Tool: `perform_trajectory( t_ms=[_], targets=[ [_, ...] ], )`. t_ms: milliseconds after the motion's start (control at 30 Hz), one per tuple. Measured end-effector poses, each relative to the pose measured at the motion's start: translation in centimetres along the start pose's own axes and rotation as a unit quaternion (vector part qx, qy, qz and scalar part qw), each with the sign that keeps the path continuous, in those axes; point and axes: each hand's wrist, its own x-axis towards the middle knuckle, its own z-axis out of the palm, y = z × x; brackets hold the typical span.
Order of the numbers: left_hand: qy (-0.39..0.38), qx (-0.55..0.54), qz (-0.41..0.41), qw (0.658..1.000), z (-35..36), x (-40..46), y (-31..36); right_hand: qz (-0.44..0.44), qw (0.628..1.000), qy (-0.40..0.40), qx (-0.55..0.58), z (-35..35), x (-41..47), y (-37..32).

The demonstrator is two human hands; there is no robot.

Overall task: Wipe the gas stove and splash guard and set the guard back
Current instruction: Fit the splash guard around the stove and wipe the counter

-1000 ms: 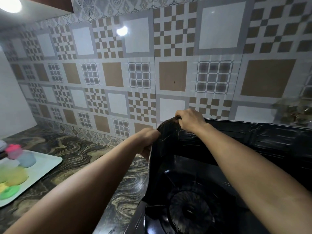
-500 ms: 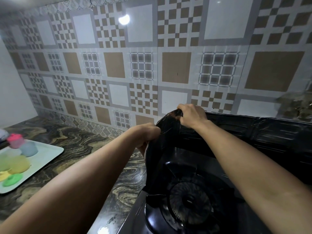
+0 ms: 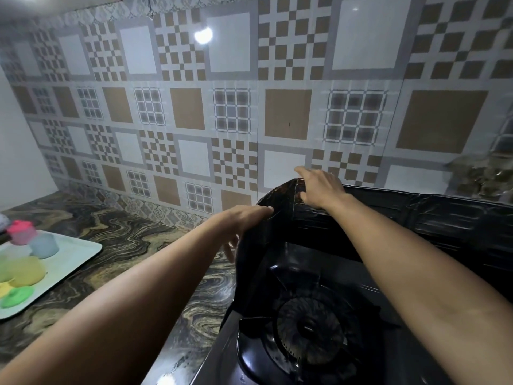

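Observation:
The black splash guard (image 3: 416, 218) stands upright around the back and left side of the black gas stove, whose burner (image 3: 311, 329) shows at the bottom. My right hand (image 3: 319, 187) rests on the guard's top left corner with its fingers spread and straight. Touching the top edge of the guard's left panel is my left hand (image 3: 244, 220), its fingers extended and some hanging down outside the panel. Neither hand holds a cloth.
The patterned tiled wall (image 3: 194, 120) is right behind the guard. A marbled countertop (image 3: 138, 245) extends left of the stove. A white tray (image 3: 83, 254) with several coloured plastic containers sits at the far left. Crumpled foil-like material (image 3: 483, 176) shows at the right wall.
Both hands gripped the guard's top edge earlier; their fingers have now straightened and loosened from it. The view has tilted down, showing more of the burner.

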Motion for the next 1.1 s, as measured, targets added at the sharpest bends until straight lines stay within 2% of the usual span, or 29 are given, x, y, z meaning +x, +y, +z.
perform_trajectory(
  t_ms=[167, 333, 500, 667, 767, 900, 1000, 1100],
  targets=[
    [0.036, -0.093, 0.057, 0.993, -0.8, 1.5, -1.3, 0.05, 0.998, -0.014, -0.024, -1.8, -1.1, 2.8],
    [0.06, -0.1, 0.093, 0.989, -1.4, 0.6, -1.5, 0.082, 0.996, -0.008, -0.015, -3.2, -3.0, 5.2],
    [0.038, -0.062, 0.077, 0.994, -1.9, 0.1, -1.9, 0.103, 0.994, -0.002, -0.021, -4.0, -5.2, 6.8],
    [0.068, -0.019, 0.014, 0.997, -2.3, -1.9, -2.4, 0.115, 0.993, 0.003, -0.027, -4.5, -6.7, 5.6],
    [0.061, 0.019, 0.014, 0.998, -2.4, -3.0, -2.8, 0.091, 0.995, 0.0, 0.031, -4.1, -6.9, 2.6],
    [0.082, 0.022, 0.042, 0.996, -2.7, -3.8, -4.2, -0.006, 0.998, -0.005, 0.062, -3.1, -5.6, -3.0],
    [0.105, -0.076, 0.053, 0.99, -2.4, -3.1, -6.9, -0.061, 0.997, -0.012, 0.044, -1.8, -4.1, -6.3],
    [0.117, -0.127, 0.085, 0.981, -0.9, -2.9, -9.4, -0.089, 0.996, 0.023, 0.017, -0.9, -2.8, -7.7]
  ],
)
